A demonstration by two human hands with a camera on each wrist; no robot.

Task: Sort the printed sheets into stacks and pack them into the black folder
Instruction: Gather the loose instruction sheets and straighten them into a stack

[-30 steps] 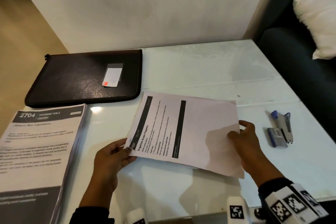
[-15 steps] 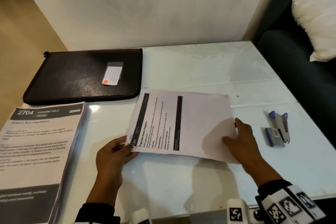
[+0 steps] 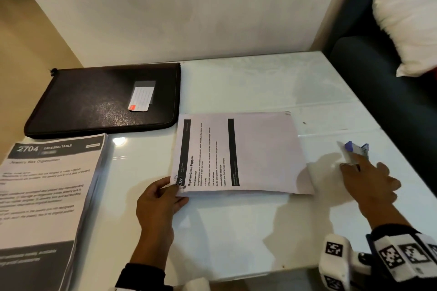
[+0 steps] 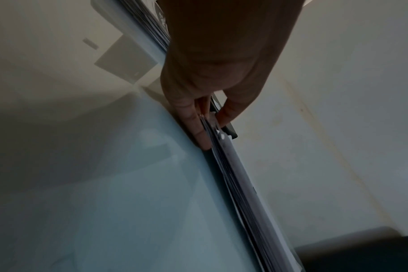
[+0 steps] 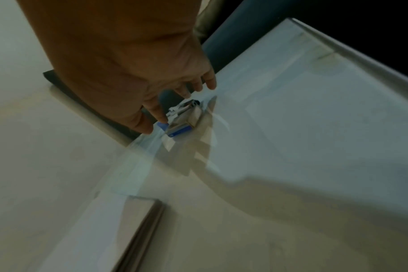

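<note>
A thin stack of printed sheets (image 3: 260,153) headed "Organize Green Peppers" lies on the white table (image 3: 236,231). My left hand (image 3: 163,194) pinches its near left corner, thumb on top, and the left wrist view shows the stack's edge (image 4: 233,165) between the left hand's (image 4: 207,117) thumb and fingers. My right hand (image 3: 364,172) is off the sheets, its fingers spread and reaching over a blue and silver stapler (image 3: 357,149). In the blurred right wrist view the right hand's (image 5: 175,103) fingertips hover at the stapler (image 5: 182,121). The closed black folder (image 3: 94,101) lies at the back left.
A thick pile of printed sheets (image 3: 47,196) headed "2704 Dressing Table" sits at the front left. A dark sofa (image 3: 390,92) with a white cushion (image 3: 409,23) stands beyond the table's right edge. A wall runs along the back.
My right hand let go of the stack's right edge and moved right to the stapler. The stack settled flat on the table, my left hand still at its corner.
</note>
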